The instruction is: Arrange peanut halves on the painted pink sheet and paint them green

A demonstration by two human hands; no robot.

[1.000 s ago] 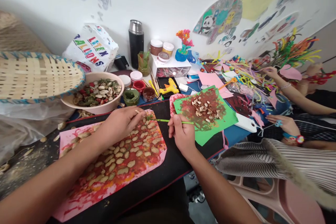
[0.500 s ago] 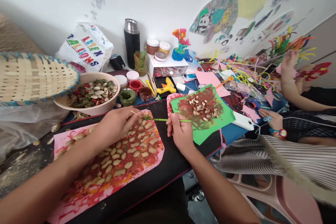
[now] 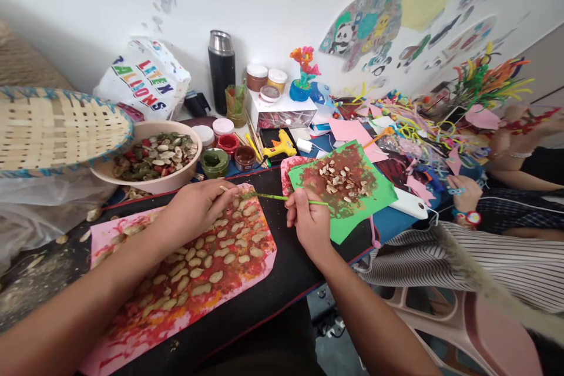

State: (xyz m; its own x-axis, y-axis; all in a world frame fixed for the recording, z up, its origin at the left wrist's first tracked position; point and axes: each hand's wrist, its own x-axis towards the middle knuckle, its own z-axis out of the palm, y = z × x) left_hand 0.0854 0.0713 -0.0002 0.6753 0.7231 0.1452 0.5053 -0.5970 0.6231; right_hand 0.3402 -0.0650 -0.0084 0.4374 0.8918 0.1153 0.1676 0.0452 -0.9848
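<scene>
My right hand is closed round a thin green paintbrush. The brush points left, its tip close to the fingers of my left hand. That hand is closed above the far edge of a pink sheet, pinching a small pale stick-like piece whose kind I cannot make out. Red and orange paint covers much of the sheet. Rows of peanut shells lie on it, partly hidden by my left forearm. Beside my right hand is a green sheet with brown paint and shells.
Behind the sheets stand open jars of green paint, red paint and brown paint. A yellow glue gun lies near them. At left is a bowl of painted shells beside a woven basket. Another person's hand is at right.
My right hand has moved slightly right with the paintbrush, which now tilts more down to the right. My left hand stays almost still. At far right, the other person's hands have shifted.
</scene>
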